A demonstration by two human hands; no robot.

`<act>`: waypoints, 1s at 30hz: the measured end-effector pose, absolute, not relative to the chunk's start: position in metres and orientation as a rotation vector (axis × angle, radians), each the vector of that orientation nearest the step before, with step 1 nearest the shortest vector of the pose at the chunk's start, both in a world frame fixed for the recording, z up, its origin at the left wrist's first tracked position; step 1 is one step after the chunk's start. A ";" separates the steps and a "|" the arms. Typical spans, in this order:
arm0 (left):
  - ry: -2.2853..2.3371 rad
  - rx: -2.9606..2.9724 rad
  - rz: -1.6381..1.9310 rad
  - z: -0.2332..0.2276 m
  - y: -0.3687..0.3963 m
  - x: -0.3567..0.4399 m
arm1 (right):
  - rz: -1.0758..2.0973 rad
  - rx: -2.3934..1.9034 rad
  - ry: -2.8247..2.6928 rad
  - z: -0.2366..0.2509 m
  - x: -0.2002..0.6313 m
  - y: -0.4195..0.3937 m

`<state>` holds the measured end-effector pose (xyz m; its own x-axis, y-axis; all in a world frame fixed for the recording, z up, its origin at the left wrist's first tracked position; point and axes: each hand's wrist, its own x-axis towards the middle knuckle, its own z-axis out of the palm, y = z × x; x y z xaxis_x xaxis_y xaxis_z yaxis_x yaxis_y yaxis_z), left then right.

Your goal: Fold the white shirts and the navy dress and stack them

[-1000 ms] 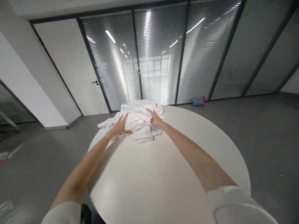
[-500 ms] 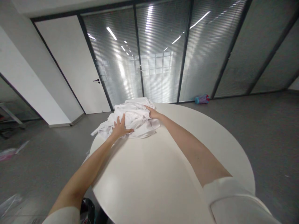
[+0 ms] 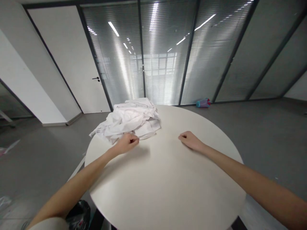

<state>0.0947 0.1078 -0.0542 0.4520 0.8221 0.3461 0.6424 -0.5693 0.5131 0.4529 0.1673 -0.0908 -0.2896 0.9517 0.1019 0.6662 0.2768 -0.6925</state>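
Round table [image 3: 168, 191]: fists beside crumpled white cloth [image 3: 129, 119]

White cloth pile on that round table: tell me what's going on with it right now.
A person leans over a round white table with both bare arms stretched out. The left hand, curled into a loose fist, sits at the near edge of a crumpled pile of white cloth heaped at the table's far left; whether it pinches the fabric cannot be told. The right hand, also curled, rests on the bare tabletop, apart from the cloth.
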 end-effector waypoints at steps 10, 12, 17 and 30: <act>1.049 2.824 0.508 -0.084 0.111 0.103 | 0.435 -1.318 -2.330 -0.084 0.455 0.152; 1.076 2.840 0.531 -0.080 0.109 0.103 | 0.356 -1.258 -2.324 -0.079 0.454 0.146; 0.865 2.865 0.440 -0.065 0.081 0.116 | 0.447 -0.854 -2.612 -0.063 0.448 0.118; 0.891 2.762 0.144 -0.080 0.069 0.121 | 0.668 -0.865 -2.960 -0.075 0.439 0.102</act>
